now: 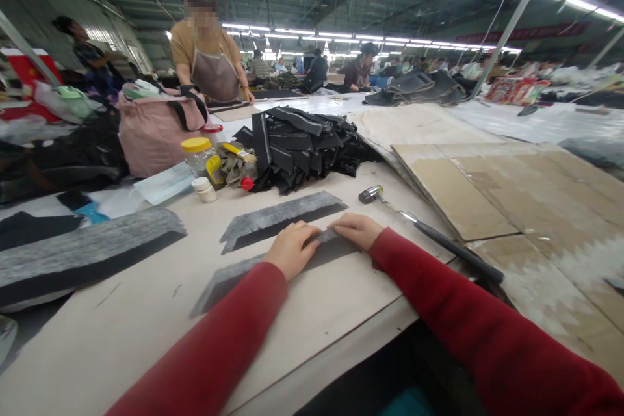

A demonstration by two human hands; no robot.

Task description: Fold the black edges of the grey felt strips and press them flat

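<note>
A grey-and-black fabric strip (221,283) lies across the pale board (312,325) under both my hands. My left hand (292,250) bends over its middle, thumb and fingers brought together on the upper edge. Close beside it, my right hand (358,229) pinches the same edge nearer the right end, fingertips almost meeting those of the left. Both hands partly hide the strip. Just beyond them lies a second strip (283,216) of the same kind, flat and untouched. A hammer (429,229) with a black grip rests right of my right hand.
A heap of black strips (307,143) stands behind, near a yellow-lidded jar (197,155), a white bottle (204,190) and a pink bag (156,133). Larger grey-and-black pieces (88,250) lie left. Cardboard sheets (526,188) cover the right side. A co-worker (209,58) stands across the table.
</note>
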